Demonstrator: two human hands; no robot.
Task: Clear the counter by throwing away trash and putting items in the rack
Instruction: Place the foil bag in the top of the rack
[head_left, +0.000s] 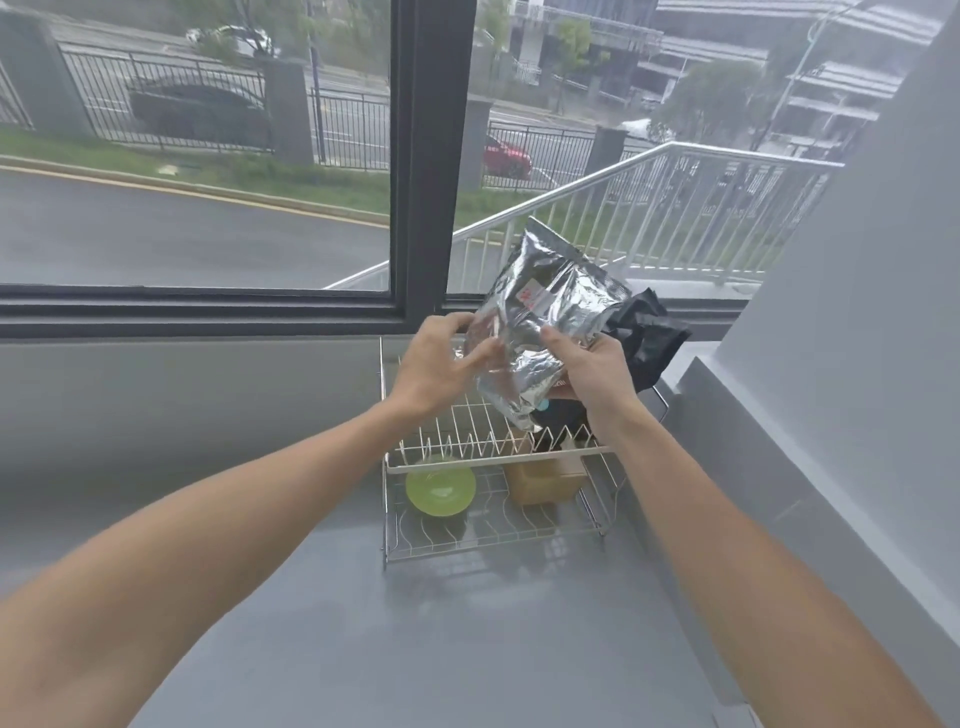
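Note:
A crinkled silver foil bag (540, 312) is held up above the two-tier wire rack (467, 452). My left hand (436, 364) pinches the bag's left edge and my right hand (587, 364) grips its lower right side, thumb on the front. A black bag (649, 338) sticks out behind the foil bag, at my right hand; whether that hand holds it too is hidden. On the rack's lower shelf lie a green bowl (440, 488) and a tan box (545, 480). A dark item (561, 421) on the upper tier is partly hidden.
The rack stands on a grey counter (415, 623) against the window sill (208, 312). A grey slanted wall (831, 415) rises close on the right. Grey counter surface lies to the left and in front of the rack.

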